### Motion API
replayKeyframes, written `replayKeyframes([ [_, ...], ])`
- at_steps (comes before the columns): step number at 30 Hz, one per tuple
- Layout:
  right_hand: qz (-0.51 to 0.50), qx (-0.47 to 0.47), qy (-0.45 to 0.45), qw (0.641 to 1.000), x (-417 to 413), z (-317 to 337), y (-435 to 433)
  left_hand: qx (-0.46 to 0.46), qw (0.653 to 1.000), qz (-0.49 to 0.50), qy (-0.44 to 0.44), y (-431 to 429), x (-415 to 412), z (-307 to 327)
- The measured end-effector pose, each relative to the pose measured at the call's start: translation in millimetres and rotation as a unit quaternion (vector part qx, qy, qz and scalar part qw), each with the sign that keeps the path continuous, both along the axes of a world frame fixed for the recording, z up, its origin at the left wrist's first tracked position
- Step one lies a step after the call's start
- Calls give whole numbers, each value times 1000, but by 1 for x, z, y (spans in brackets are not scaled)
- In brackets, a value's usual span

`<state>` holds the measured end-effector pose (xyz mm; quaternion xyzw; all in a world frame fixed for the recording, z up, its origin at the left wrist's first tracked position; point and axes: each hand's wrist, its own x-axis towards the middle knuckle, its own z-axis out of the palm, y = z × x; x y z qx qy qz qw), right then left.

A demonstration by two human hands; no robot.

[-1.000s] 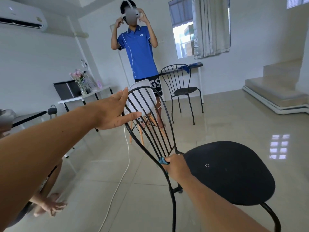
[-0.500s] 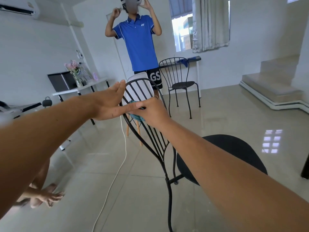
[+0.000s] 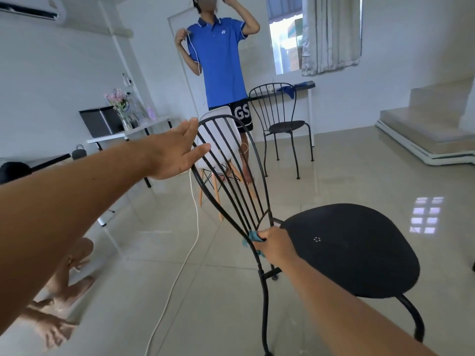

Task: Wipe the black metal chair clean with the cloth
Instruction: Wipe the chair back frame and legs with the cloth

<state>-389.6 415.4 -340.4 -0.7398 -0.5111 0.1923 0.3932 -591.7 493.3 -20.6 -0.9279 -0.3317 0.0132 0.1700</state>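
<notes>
Right hand (image 3: 275,246), cloth (image 3: 253,237) now down at rear edge of chair (image 3: 359,253)

Black chair (image 3: 354,247) (teal cloth (image 3: 253,237))

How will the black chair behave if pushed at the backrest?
Probably light: the black metal chair is thin rod with a small seat. Likely to slide or tip on the glossy floor, hence the left hand at its backrest. Frame looks stiff.
</notes>
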Motion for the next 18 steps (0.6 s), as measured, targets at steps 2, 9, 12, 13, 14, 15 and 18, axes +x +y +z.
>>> replayKeyframes([
  [2,2,-27,3,1000,4,3,1,6,1000,-7,-1,8,-2,-2],
  [9,-24,132,-17,991,19,128,13,34,999,-2,29,17,2,8],
  [12,-12,256,-39,966,11,192,29,48,998,-1,34,20,6,10],
  [13,-1,284,-49,958,7,209,37,49,998,1,31,20,6,10],
  [14,5,303,-59,951,3,222,46,49,998,6,26,20,6,10],
  [15,5,311,-66,948,-1,231,56,46,999,11,20,19,6,9],
  [18,16,295,-47,954,-9,235,75,45,999,26,3,14,7,8],
])
